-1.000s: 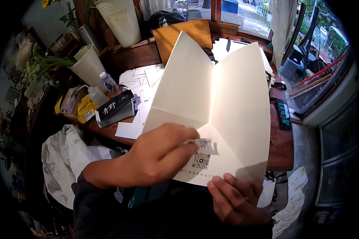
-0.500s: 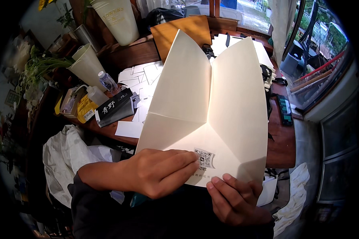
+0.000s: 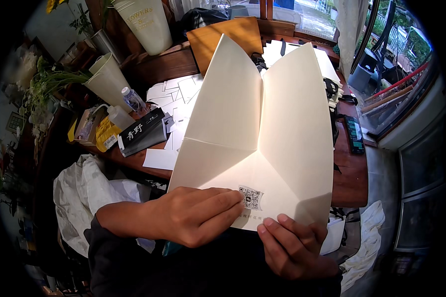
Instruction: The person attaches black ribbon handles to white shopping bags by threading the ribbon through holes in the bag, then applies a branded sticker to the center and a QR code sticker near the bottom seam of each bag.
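A large cream paper bag [image 3: 295,114] stands tilted up in front of me, its creased side gusset opened into a V. Near its lower edge is a small white sticker [image 3: 251,199] with a black square code, its right edge slightly curved. My left hand [image 3: 193,215] comes from the left with fingertips pinched together at the sticker's left edge. The thumb is hidden behind the fingers. My right hand [image 3: 292,247] grips the bag's lower right edge, fingers curled over the front; its thumb is out of sight. A line of small print sits just beneath the sticker.
White paper pieces [image 3: 161,159], a black printed package [image 3: 143,132] and bottles [image 3: 120,118] lie on the wooden table to the left. Cream buckets [image 3: 109,79] stand behind them. At right are a phone [image 3: 354,134] and stacked cream paper [image 3: 327,67]. White cloth [image 3: 82,198] hangs at lower left.
My left hand and the sticker have shifted slightly left against the bag. The bag has barely moved, and my right hand keeps its grip.
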The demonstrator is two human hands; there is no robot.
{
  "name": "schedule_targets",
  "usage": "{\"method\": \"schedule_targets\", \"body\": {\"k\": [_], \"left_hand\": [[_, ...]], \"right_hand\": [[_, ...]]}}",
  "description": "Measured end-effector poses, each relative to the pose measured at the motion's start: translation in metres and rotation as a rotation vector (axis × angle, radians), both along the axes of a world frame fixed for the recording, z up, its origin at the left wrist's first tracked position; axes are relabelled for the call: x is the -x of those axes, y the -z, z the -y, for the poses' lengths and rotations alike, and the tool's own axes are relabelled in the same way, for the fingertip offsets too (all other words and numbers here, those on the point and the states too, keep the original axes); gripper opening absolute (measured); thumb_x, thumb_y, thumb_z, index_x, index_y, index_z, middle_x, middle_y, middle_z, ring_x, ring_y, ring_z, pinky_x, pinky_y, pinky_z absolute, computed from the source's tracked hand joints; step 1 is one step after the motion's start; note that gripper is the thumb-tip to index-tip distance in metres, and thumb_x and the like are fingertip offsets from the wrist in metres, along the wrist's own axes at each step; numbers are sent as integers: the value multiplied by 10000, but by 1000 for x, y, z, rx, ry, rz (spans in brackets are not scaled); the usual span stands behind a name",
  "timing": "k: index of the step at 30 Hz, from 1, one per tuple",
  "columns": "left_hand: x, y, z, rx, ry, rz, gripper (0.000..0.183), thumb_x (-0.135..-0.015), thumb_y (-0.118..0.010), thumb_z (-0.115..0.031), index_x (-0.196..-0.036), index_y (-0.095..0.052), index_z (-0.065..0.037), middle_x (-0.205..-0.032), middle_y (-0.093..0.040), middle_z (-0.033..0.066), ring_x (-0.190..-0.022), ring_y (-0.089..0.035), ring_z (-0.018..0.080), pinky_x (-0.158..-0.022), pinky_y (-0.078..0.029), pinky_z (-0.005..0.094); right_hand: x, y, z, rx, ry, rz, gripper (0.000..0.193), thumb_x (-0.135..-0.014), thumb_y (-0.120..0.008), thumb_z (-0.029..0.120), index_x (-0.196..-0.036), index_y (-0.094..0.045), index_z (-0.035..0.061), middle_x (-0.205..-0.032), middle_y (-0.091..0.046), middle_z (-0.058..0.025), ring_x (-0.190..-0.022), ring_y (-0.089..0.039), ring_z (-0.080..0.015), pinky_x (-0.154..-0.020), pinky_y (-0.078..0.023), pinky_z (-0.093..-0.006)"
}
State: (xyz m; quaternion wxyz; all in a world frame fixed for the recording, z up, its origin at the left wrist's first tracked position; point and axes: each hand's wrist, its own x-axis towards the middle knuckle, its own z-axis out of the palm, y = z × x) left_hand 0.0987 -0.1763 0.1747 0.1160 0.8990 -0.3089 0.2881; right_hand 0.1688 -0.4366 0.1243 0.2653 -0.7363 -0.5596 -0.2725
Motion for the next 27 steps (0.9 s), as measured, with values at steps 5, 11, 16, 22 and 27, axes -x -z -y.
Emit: {"method": "schedule_targets", "body": {"k": [5, 11, 16, 22, 27], "left_hand": [[1, 2, -1, -14, 8, -20, 244, -759, -737, -25, -971, -722, 95, -1006, -710, 184, -820, -758, 228, -615, -619, 285], [2, 0, 0, -49, 2, -46, 241, -738, -733, -40, -943, -715, 85, -1007, -696, 169, -860, -746, 229, -644, -619, 288], [4, -6, 0, -114, 6, -134, 254, -775, -759, -51, -995, -737, 74, -1087, -728, 209, -907, -763, 272, -701, -646, 330], [3, -15, 4, -190, -16, -269, 278, -789, -740, -55, -1037, -747, 71, -1176, -707, 203, -1033, -719, 279, -802, -635, 340], [0, -25, 1, -245, -37, -434, 486, -843, -751, -200, -1251, -694, 58, -1372, -615, 221, -1155, -651, 330, -958, -575, 408]], "right_hand": [[-1, 0, 0, 12, -9, 10, 148, -873, -759, 172, -1005, -825, 152, -1122, -748, 17, -1075, -675, -151, -1050, -345, -375], [1, 0, 0, 7, 6, 1, 141, -881, -757, 170, -1005, -823, 154, -1124, -744, 20, -1072, -675, -151, -1006, -359, -369], [0, 1, 1, 2, -16, -4, 247, -785, -770, 77, -1025, -817, 115, -1128, -734, 7, -1104, -662, -179, -1014, -393, -392], [0, 1, 1, 0, -21, 0, 262, -770, -778, 68, -1024, -818, 116, -1123, -734, 11, -1093, -666, -175, -999, -397, -383], [0, 3, -2, -37, 12, 3, 136, -854, -776, 141, -979, -827, 140, -1107, -745, 17, -1035, -685, -151, -907, -372, -345]]}}
